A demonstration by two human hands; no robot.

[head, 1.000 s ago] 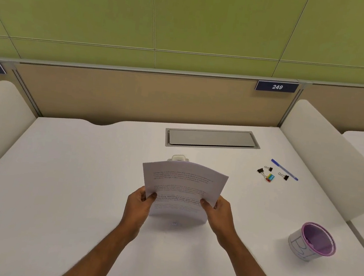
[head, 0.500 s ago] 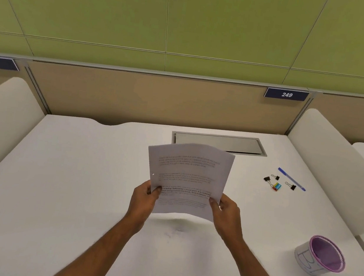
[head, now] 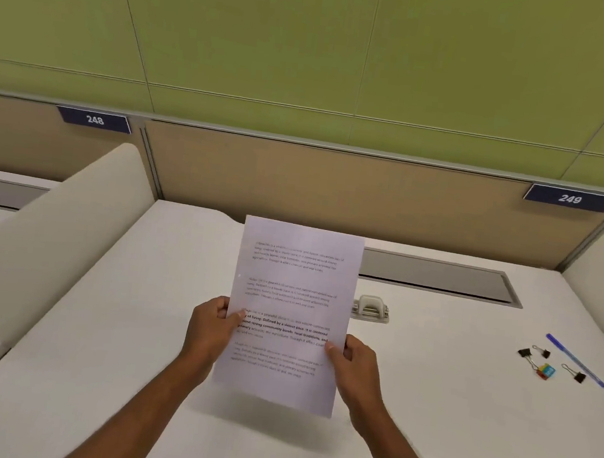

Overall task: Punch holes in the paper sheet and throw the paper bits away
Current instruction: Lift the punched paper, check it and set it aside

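Note:
I hold a printed paper sheet point(head: 292, 303) upright above the white desk point(head: 113, 320). My left hand point(head: 210, 325) grips its left edge and my right hand point(head: 354, 366) grips its right edge, thumbs on the printed side. A small pale hole punch point(head: 372, 308) sits on the desk just right of the sheet, its left part hidden behind the paper. The cup seen earlier is almost out of view at the bottom right corner.
Several binder clips point(head: 541, 363) and a blue pen point(head: 575, 359) lie at the right. A grey cable tray lid point(head: 438, 278) is set into the desk's back. Padded dividers point(head: 47, 237) flank both sides; a panel with labels 248 and 249 stands behind.
The sheet has been lifted and flattened upright, and it has shifted left so the hole punch shows on its right. My view has turned left; the cup has slid out of frame.

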